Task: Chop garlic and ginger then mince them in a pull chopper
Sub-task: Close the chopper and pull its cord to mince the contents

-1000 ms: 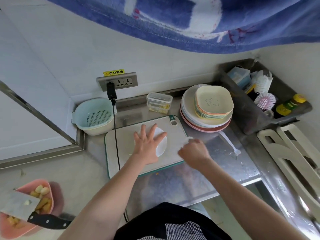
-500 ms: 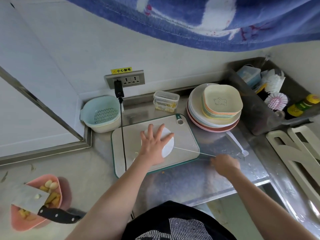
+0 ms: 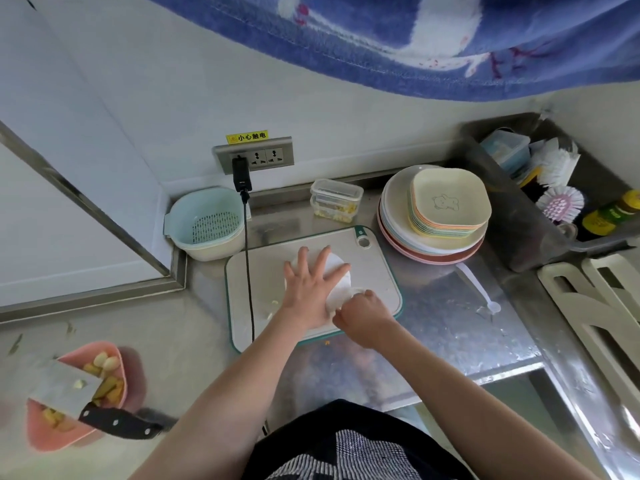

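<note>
The white pull chopper (image 3: 338,271) stands on the cutting board (image 3: 381,271) in the middle of the steel counter. My left hand (image 3: 308,289) presses flat on its lid with the fingers spread. My right hand (image 3: 362,315) sits right against the chopper's near right side, fingers curled round the pull handle; the cord is not showing. At the lower left a pink bowl (image 3: 45,434) holds garlic cloves and ginger pieces (image 3: 104,372). A cleaver (image 3: 69,393) lies across that bowl with a garlic bit on its blade.
A black charger cable (image 3: 248,271) hangs from the wall socket across the board's left part. A blue colander (image 3: 207,223) and a clear lidded box (image 3: 336,200) stand behind the board. Stacked plates (image 3: 433,216) sit at its right, near a white spoon (image 3: 479,289). A dark bin (image 3: 554,202) holds brushes.
Half a second ago my right hand was out to the right with the cord stretched taut. Now it is back against the chopper and the cord has run in. My left hand stayed on the lid.
</note>
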`<state>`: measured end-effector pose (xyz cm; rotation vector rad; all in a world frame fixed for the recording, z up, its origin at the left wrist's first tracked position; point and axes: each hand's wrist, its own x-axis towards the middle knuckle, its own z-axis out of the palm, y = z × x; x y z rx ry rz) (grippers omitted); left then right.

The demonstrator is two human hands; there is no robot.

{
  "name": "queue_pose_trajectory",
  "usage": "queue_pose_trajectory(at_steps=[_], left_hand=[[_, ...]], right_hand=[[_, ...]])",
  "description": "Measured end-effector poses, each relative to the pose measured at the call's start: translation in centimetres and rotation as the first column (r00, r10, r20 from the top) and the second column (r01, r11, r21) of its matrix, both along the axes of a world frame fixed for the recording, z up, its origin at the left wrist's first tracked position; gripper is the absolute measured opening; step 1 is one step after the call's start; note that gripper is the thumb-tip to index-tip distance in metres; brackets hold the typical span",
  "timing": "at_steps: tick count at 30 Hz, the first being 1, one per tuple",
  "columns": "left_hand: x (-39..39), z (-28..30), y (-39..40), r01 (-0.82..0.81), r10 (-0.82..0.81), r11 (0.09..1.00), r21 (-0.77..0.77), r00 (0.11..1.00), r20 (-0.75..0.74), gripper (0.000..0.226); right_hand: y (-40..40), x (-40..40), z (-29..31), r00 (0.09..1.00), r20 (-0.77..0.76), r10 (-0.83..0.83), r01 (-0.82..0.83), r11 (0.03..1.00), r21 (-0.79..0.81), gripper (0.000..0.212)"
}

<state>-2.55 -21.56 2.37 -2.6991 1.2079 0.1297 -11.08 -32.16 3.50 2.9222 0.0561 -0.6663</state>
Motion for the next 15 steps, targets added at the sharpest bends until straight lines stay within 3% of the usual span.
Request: queue_pose_trajectory(at_steps=[3, 7, 13, 15], left_hand=[[-0.2, 0.2, -0.1, 0.022, -0.022, 1.000, -0.010, 1.000, 0.016, 0.097], [0.3, 0.3, 0.1, 0.006, -0.006, 1.000, -0.029, 1.000, -0.004, 0.101], [0.1, 0.2, 0.0, 0.006, -0.006, 0.999, -0.033, 1.000, -0.006, 0.101], [0.2, 0.2, 0.1, -0.038, 0.037, 0.998, -0.052, 0.999, -0.026, 0.102]], right_hand=[[-3.4, -1.2, -0.9, 0.967, -0.124, -0.223, 0.229, 0.973, 0.033, 0.027], [-8.2, -4.5, -2.6, 0.853, -0.171, -0.493, 0.513, 0.852, 0.099, 0.038], [-12.3, -7.6, -2.5, 0.722, -0.132, -0.679, 0.682, 0.731, -0.034, 0.036], [-12.0, -6.6, -1.5, 0.749, -0.087, -0.657, 0.652, 0.754, -0.082, 0.032]])
